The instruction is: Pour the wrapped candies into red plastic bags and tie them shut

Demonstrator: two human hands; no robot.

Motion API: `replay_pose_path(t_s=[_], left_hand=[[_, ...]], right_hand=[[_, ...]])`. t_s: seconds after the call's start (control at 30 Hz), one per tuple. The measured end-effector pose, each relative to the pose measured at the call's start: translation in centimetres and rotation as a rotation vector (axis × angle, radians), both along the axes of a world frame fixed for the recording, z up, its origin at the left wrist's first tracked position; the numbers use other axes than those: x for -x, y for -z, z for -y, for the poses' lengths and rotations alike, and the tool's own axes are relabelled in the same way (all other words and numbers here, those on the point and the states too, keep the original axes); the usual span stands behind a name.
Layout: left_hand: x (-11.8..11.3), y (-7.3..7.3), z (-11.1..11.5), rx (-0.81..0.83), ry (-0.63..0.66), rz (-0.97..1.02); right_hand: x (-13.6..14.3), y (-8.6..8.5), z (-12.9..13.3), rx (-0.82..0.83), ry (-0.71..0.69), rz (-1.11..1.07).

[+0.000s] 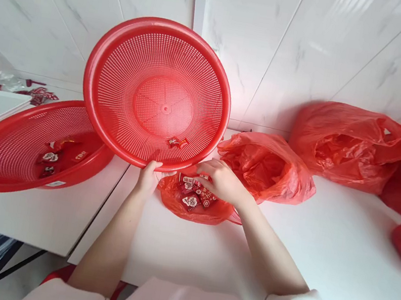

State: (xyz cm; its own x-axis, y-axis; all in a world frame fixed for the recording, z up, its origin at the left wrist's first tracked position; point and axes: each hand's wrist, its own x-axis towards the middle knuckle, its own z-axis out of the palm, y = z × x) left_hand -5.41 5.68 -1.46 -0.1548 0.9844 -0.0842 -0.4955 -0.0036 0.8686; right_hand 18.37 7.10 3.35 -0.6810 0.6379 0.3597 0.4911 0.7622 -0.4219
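On the far left, a wide red perforated plastic basket (10,159) is leaning at a tilt, with a few red wrapped packets (50,157) lying inside it. Next, a second round red plastic basket with fine perforations (166,98) is standing steeply tipped, its open mouth facing the person, and the bare left hand (147,177) is gripping its lower rim, thumb over the edge. Small red wrapped pieces (178,143) are resting low inside, right of that grip. Being round, this basket is showing no long axis; its rim is overhanging a thin red plastic bag (208,218) holding red-and-white patterned packets (190,200), which are lying just right of the left hand. The right hand (224,179) is hovering nearer those packets, fingers curled; whether it is pinching anything, I cannot tell. Farther right, a crumpled open red plastic bag (287,180) is sitting on the white tabletop (323,242).
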Motion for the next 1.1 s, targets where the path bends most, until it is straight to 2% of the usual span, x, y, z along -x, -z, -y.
replay_pose_path(t_s=[0.1, 0.23, 0.43, 0.53, 0.67, 0.8, 0.9, 1.03, 1.1], left_hand=[[-0.6, -0.3, 0.4, 0.015, 0.037, -0.027], [-1.4, -0.6, 1.1, 0.066, 0.175, -0.084], [-2.3, -0.4, 2.2, 0.13, 0.307, -0.181], [-2.7, -0.3, 2.5, 0.144, 0.308, -0.177], [-2.7, -0.4, 2.3, 0.159, 0.291, -0.183], [-2.4, -0.5, 1.8, 0.16, 0.23, -0.191], [-2.0, -0.5, 1.5, 0.14, 0.239, -0.16], [-1.4, -0.7, 1.3, 0.139, 0.227, -0.136], [-1.3, -0.8, 1.3, 0.127, 0.201, -0.144]], right_hand=[[-0.6, -0.5, 0.1, -0.003, 0.035, -0.078], [-0.7, -0.7, 0.1, -0.021, 0.077, -0.094], [0.2, 0.8, -0.1, -0.025, 0.153, 0.036], [0.4, 1.2, 0.0, 0.033, 0.093, 0.074], [0.2, 0.5, 0.3, 0.141, -0.059, 0.03], [0.3, -0.1, 0.6, 0.292, -0.212, -0.092], [0.6, 0.2, 0.6, 0.514, -0.137, -0.326], [0.7, 0.4, 0.4, 0.957, -0.113, -0.678], [0.4, 0.2, 0.2, 1.067, -0.105, -0.774]])
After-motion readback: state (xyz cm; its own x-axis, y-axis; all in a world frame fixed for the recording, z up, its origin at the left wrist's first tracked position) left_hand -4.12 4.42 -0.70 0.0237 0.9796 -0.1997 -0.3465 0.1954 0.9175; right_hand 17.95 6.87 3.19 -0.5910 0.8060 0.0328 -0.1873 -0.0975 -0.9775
